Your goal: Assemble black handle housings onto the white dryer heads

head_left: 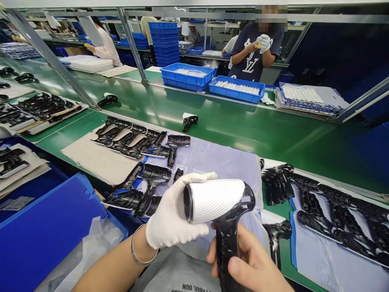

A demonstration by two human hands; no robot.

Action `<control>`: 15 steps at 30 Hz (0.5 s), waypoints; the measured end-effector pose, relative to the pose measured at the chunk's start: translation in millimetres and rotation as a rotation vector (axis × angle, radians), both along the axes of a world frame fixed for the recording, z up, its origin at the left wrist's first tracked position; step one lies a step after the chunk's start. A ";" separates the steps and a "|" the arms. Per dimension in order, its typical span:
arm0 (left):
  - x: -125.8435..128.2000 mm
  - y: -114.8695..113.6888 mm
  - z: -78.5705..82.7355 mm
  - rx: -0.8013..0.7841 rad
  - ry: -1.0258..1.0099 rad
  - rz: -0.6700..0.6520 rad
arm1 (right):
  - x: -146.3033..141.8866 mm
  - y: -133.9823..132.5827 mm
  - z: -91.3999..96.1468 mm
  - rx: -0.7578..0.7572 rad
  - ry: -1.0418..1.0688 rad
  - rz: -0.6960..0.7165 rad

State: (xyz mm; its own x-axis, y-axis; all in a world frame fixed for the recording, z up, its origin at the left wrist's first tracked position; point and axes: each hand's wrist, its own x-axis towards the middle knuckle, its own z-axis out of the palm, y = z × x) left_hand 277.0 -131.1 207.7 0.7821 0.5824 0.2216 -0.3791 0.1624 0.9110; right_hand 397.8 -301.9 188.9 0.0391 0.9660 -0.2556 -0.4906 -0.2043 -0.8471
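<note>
A black-and-white hair dryer housing (220,198) is held up before me, its white ribbed barrel pointing left and its black handle downward. My left hand (179,215), in a white glove, grips the barrel's open end between thumb and fingers. Bare, my right hand (251,259) wraps round the handle. Behind the housing lies a pale plastic sheet (225,162) on the bench. Several black half shells (154,172) rest on it to the left, hollow side up. Close to my right hand, another black-and-white housing (276,229) lies on the bench.
A green conveyor belt (146,101) crosses ahead, carrying a housing (190,119). Blue trays (237,89) with white parts stand beyond, near a co-worker (255,52). Rows of black shells (343,215) lie right. At left stands a blue bin (54,235); metal posts (132,44) rise past the belt.
</note>
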 end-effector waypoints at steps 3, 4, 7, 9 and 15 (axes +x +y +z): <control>1.5 -1.2 4.8 0.037 0.025 0.014 | 1.6 -1.8 -2.8 -0.008 -0.071 0.008; 1.7 -1.7 6.0 0.043 0.029 0.018 | 2.6 -2.1 -5.0 -0.005 -0.098 0.013; 1.0 -3.4 7.8 0.026 0.012 0.015 | 6.0 -1.7 -12.6 0.027 -0.157 0.036; -0.1 -4.7 8.0 -0.014 -0.006 0.000 | 7.8 -0.4 -16.9 0.066 -0.218 0.038; -0.6 -9.2 9.7 -0.014 -0.019 -0.004 | 9.9 4.1 -24.1 0.134 -0.456 -0.077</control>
State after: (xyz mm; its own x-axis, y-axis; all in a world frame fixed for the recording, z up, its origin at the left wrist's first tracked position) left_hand 276.4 -140.3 217.3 0.7799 0.5828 0.2281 -0.3957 0.1768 0.9012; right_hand 407.8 -297.9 164.7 0.1907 0.9792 -0.0697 -0.0721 -0.0568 -0.9958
